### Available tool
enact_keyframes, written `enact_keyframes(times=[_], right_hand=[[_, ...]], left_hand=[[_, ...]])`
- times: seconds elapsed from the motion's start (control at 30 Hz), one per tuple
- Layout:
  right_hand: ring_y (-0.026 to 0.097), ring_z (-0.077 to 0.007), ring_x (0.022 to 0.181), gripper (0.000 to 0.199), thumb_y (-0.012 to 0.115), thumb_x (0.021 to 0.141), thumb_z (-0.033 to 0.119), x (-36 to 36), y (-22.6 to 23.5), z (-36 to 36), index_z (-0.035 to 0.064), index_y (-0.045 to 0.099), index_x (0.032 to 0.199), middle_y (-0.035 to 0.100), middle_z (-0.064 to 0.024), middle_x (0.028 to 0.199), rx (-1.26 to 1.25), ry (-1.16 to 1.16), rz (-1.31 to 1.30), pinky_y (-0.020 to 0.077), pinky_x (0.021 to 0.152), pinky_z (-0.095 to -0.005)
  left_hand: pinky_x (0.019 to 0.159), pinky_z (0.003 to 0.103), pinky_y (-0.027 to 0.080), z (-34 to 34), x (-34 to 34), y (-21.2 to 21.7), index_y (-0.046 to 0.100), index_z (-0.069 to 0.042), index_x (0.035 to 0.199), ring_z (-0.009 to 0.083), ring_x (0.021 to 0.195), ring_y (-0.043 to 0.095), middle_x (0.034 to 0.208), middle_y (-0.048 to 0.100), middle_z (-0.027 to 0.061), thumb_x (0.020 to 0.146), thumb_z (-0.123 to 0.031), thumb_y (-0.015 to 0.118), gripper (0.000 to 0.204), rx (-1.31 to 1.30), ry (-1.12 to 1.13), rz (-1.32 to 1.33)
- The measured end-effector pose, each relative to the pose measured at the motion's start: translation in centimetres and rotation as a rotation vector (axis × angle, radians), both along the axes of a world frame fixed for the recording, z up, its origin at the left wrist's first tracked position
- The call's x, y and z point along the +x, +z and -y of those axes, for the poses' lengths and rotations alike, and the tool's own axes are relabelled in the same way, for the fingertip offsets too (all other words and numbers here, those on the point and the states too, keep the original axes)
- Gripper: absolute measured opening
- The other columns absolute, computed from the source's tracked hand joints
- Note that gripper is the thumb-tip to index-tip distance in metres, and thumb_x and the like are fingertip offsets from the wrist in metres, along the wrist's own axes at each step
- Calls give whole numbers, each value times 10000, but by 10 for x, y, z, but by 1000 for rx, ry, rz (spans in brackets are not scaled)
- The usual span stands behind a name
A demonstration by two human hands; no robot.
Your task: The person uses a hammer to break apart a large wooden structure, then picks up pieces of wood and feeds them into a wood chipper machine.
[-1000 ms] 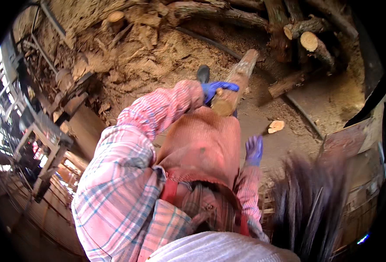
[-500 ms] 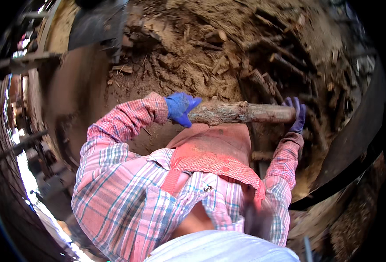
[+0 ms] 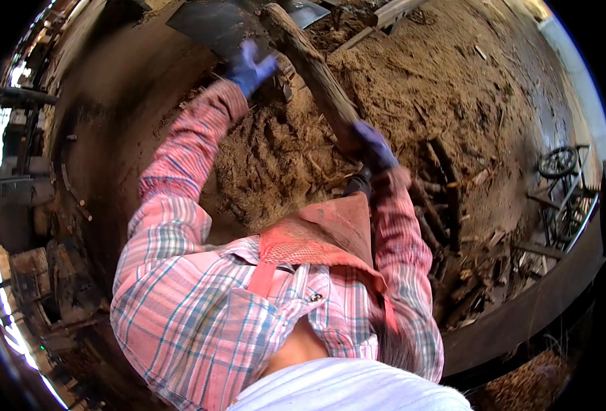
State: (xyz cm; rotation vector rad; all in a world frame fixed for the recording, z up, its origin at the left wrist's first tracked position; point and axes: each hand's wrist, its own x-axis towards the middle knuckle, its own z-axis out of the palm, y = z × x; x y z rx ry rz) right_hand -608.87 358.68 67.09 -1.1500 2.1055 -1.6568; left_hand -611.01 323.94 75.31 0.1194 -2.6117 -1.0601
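Note:
A long rough log [image 3: 314, 74] slants away from me, its far end up by a dark sheet. My right hand [image 3: 373, 145], in a purple-blue glove, is closed at the log's near end; part of its grip is hidden. To the left of the log, my left hand [image 3: 251, 68] reaches forward in a similar glove. Its fingers and thumb are spread, apart from the log, and it holds nothing. A worn red apron [image 3: 330, 226] hangs at my front.
Dark flat sheet [image 3: 210, 29] lies ahead on the left. Sawdust-like loose brown litter [image 3: 412, 82] covers the ground. Several sticks and logs [image 3: 447, 198] are heaped to my right. Farther right stands a wheeled metal frame [image 3: 558, 163], behind a dark curved edge [image 3: 522, 322].
The log has swung from lying crosswise before me to pointing away. My left hand has let go of its left end and moved forward. The view has turned leftward.

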Motion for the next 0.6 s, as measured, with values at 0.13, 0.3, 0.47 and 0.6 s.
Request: enact_keyframes(times=[0.13,0.3,0.47,0.6], right_hand=[[610,-264,744,326,667,716,103,-144,-46,51,89,601,1035,620,-105,868,-239,117,-230,493,627,-354],[615,-272,801,416,711,670,88,-186,-10,87,34,582,1063,623,-112,917,-161,95,390,518,650,-387],[608,-230,832,721,757,684,221,-258,54,95,-40,381,1242,601,-138,943,-37,-136,1055,515,613,-368],[618,-234,736,950,772,669,309,-321,31,122,-61,188,1321,602,-162,918,169,-278,991,502,567,-365]], left_hand=[[833,320,452,-102,-31,-70,628,-38,1043,206,820,621,882,674,56,793,-345,671,398,1317,16,456],[782,329,495,-121,-112,-75,624,-99,1044,216,822,627,902,663,70,843,-355,603,326,1827,16,483],[782,358,501,-121,-209,-58,594,-98,1130,229,871,619,965,648,101,848,-282,599,337,1651,236,258],[811,361,488,-101,-275,-80,577,-100,1176,204,960,590,1076,613,103,836,-289,612,390,1483,272,448]])
